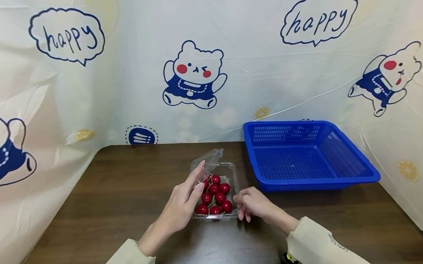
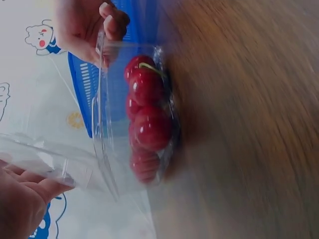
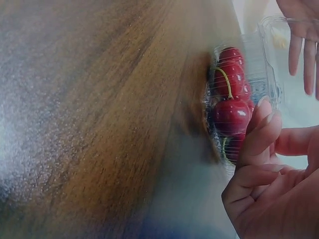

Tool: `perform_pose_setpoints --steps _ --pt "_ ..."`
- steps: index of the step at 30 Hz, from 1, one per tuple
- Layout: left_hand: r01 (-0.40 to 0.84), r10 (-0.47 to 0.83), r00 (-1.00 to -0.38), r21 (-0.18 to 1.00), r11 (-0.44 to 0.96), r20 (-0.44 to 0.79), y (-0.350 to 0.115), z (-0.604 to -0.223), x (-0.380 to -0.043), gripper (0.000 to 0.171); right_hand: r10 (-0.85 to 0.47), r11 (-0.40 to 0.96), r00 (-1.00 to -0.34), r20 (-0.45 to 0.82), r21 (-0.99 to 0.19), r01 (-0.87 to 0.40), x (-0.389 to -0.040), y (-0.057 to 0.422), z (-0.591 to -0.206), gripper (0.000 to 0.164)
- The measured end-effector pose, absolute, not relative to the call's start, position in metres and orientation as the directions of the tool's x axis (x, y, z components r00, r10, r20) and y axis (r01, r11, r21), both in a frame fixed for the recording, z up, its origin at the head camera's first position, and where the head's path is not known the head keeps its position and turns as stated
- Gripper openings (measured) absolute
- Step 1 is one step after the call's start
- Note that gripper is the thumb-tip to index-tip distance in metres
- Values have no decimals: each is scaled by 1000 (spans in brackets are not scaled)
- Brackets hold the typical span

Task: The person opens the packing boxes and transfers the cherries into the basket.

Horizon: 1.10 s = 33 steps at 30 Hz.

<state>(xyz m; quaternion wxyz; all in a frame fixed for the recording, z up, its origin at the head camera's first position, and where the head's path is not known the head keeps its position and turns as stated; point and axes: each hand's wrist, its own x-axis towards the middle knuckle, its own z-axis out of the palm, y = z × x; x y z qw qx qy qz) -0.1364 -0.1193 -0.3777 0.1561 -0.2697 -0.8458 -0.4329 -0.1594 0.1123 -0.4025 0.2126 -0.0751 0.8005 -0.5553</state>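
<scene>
A clear plastic clamshell box (image 1: 231, 168) holding several red cherries (image 1: 214, 189) sits on the table, its hinged lid (image 1: 210, 157) raised and tilted on the left side. Fairly straight fingers of my left hand (image 1: 180, 202) lie against that lid; in the left wrist view the see-through lid (image 2: 47, 157) partly covers them. On the opposite side, my right hand (image 1: 254, 203) pinches the box's right rim between thumb and curled fingers. The right wrist view shows this right hand (image 3: 284, 179) at the rim, with cherries (image 3: 232, 117) behind the clear wall. Some cherries have green stems.
A blue plastic basket (image 1: 314, 182) with perforated walls stands at the back right of the brown wooden table (image 1: 128, 175). Behind the table hangs a pale cloth (image 1: 135, 84) printed with cartoon bears.
</scene>
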Motion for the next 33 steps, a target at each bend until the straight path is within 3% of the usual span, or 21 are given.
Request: perform_pose_setpoints --steps 5,20,27,33 --pt "640 355 -767 593 489 535 -125 -376 -134 61 -353 371 -897 -265 -920 126 -159 115 -401 31" --pt "631 334 -767 550 547 549 -134 -366 -131 54 -373 366 -882 -288 -919 145 -159 115 -401 30" --pt "676 327 -702 448 586 632 -133 -355 -131 51 -376 374 -881 -287 -917 139 -158 115 -399 30" --pt "665 318 -700 420 618 639 -143 -352 -132 52 -376 380 -879 -294 -914 143 -158 114 -398 29"
